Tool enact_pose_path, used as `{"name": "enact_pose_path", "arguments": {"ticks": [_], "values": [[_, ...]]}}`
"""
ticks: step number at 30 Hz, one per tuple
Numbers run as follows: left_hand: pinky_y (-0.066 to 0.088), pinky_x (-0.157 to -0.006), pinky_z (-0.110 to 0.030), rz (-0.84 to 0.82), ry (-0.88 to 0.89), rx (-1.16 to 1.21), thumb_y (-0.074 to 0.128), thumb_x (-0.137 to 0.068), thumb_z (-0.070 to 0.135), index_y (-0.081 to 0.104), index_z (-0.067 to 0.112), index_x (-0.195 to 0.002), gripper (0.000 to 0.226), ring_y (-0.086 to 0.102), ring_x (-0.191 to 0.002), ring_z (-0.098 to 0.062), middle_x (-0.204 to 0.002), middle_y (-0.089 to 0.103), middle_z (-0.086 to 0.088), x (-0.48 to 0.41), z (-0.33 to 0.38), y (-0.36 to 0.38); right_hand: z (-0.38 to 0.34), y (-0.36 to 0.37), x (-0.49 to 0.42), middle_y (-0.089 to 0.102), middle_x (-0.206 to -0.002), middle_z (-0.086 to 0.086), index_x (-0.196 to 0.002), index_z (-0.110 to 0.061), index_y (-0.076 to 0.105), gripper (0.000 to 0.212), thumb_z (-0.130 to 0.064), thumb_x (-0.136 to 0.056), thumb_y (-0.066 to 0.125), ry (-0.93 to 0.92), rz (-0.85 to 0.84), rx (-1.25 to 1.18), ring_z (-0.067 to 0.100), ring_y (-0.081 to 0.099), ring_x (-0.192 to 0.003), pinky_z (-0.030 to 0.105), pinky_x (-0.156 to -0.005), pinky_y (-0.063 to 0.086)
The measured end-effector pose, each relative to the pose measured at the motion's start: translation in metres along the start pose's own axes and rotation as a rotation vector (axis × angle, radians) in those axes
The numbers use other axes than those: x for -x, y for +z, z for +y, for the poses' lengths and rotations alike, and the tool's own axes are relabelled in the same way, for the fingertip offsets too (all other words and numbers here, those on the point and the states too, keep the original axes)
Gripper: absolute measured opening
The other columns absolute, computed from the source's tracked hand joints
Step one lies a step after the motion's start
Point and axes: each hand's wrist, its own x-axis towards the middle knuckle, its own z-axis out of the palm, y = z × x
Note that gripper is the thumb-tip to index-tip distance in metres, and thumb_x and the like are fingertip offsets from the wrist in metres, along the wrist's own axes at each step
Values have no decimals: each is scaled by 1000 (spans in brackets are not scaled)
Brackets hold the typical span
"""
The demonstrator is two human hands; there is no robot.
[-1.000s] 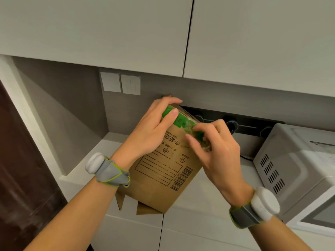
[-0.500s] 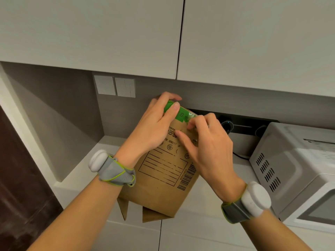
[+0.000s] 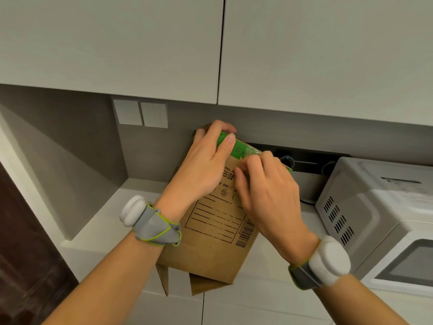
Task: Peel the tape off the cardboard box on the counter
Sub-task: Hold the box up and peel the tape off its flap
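A brown cardboard box (image 3: 210, 245) with printed lines and a barcode stands tilted over the counter edge, its bottom flaps hanging open below. Green tape (image 3: 239, 150) runs along its top edge. My left hand (image 3: 203, 167) grips the box's upper left corner, thumb lying on the green tape. My right hand (image 3: 267, 195) rests against the upper right of the box face, and its fingertips pinch at the clear, crinkled tape end beside the green strip. The box's right top corner is hidden behind that hand.
A white microwave (image 3: 379, 221) stands on the counter (image 3: 103, 221) to the right. Behind the box is a dark control panel with knobs (image 3: 307, 164). Two wall switches (image 3: 140, 113) sit on the backsplash, and upper cabinets (image 3: 164, 48) hang overhead. A side wall closes off the left.
My right hand has slid up and left along the box face to the tape edge, closer to my left hand. The box sits a little lower and more upright in view.
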Motion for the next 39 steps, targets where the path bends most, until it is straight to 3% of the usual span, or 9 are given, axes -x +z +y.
{"name": "enact_pose_path", "arguments": {"ticks": [5, 13, 17, 22, 30, 39], "values": [[37, -75, 2, -9, -23, -19, 35, -112, 38, 51, 29, -133, 29, 53, -100, -1, -125, 45, 0, 0, 3, 2, 1, -2, -3, 52, -90, 8, -96, -12, 49, 16, -27, -103, 51, -78, -20, 139, 22, 49, -73, 35, -59, 41], [50, -97, -38, -20, -29, -53, 33, -111, 41, 50, 31, -132, 29, 55, -107, -12, -128, 46, -2, -3, 6, 5, 2, -5, -7, 50, -91, 8, -95, -12, 47, 13, -24, -101, 49, -37, -50, 125, 21, 47, -73, 32, -57, 37], [49, -96, -39, -5, -30, -53, 34, -111, 41, 51, 31, -131, 28, 54, -107, -15, -127, 49, -4, -5, 5, 4, 1, -3, -9, 48, -91, 7, -94, -11, 48, 11, -20, -100, 50, -5, -37, 76, 19, 45, -73, 33, -55, 41], [47, -95, -38, -9, -32, -61, 34, -111, 41, 52, 31, -129, 27, 52, -108, -13, -128, 52, -6, -8, 4, 4, 4, -3, -8, 48, -94, 6, -97, -13, 49, 19, -30, -104, 51, 8, -61, -8, 19, 46, -77, 35, -57, 45], [45, -105, -54, -14, -46, -61, 34, -111, 41, 52, 32, -126, 25, 53, -113, -21, -128, 50, -4, -10, 9, 8, 8, -5, -10, 43, -96, 2, -98, -16, 46, 15, -29, -105, 49, 69, -107, -34, 16, 44, -78, 33, -57, 45], [39, -109, -62, -23, -43, -83, 32, -109, 45, 50, 32, -123, 26, 50, -121, -33, -127, 47, -5, -13, 13, 17, 15, -6, -11, 42, -97, 1, -101, -16, 45, 12, -26, -107, 43, 137, -149, -63, 16, 42, -80, 39, -62, 50]]}}
